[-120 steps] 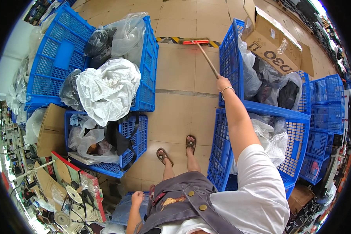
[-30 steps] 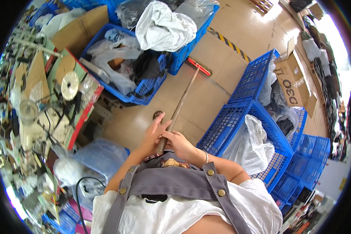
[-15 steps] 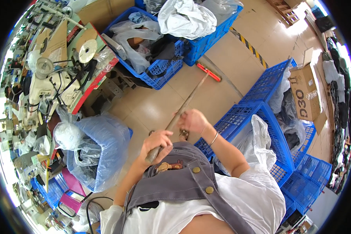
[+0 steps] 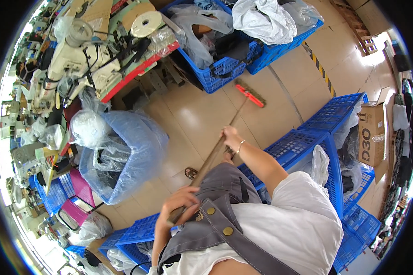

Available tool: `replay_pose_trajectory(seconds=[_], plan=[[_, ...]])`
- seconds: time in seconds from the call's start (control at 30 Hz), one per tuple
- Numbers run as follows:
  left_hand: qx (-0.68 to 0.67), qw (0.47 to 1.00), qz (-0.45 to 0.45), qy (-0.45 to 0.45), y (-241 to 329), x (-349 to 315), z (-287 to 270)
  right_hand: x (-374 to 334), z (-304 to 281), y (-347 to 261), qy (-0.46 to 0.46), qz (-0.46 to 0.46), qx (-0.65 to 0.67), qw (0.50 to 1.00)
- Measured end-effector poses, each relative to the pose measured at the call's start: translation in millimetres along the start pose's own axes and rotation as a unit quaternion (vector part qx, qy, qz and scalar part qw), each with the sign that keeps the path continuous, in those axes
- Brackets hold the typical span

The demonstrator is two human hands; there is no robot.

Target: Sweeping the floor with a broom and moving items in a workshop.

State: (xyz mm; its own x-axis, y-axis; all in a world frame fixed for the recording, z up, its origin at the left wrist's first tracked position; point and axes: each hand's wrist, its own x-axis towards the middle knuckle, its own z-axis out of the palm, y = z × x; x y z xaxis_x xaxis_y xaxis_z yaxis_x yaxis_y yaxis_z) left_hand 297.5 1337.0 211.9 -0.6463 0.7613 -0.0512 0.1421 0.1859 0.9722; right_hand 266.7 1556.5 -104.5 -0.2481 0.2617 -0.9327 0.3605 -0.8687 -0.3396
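A push broom [image 4: 212,158] with a long wooden handle and a red head slants away from me across the tiled floor. Its bristled head rests on the tiles near the blue crates at the back. Around the top end of the handle, close to my apron, is my left hand [image 4: 179,204], its fingers curled. Farther down the shaft my right hand [image 4: 231,134] grips the wood, with a bracelet on that wrist. My right arm reaches forward, and my left stays near my body.
Blue plastic crates [image 4: 225,75] of bagged goods stand at the back. More crates [image 4: 303,146] and a cardboard box [image 4: 371,133] line the right. On the left are a large blue plastic bag [image 4: 144,156], a sewing machine table [image 4: 142,68] and a magenta chair [image 4: 80,192].
My right hand has moved forward and is now clasped on the handle. The broom head has shifted slightly right and farther down in view. My body and view have turned.
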Motion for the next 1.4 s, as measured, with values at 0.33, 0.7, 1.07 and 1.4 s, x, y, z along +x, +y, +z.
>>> replay_pose_trajectory(seconds=[0.33,0.7,1.07,1.4], plan=[[-0.051,0.990,0.082,0.101,69,-123,-110,-164,72,97,-0.039,0.217,0.091,0.971],[-0.002,0.996,-0.021,0.086,-15,-117,-65,-48,52,117,-0.009,0.097,0.030,0.995],[0.094,0.908,0.113,0.392,86,-218,-93,-192,169,203,-0.214,0.194,-0.183,0.940],[0.222,0.935,0.047,0.272,2,-84,-56,-46,225,154,-0.279,0.070,-0.306,0.907]])
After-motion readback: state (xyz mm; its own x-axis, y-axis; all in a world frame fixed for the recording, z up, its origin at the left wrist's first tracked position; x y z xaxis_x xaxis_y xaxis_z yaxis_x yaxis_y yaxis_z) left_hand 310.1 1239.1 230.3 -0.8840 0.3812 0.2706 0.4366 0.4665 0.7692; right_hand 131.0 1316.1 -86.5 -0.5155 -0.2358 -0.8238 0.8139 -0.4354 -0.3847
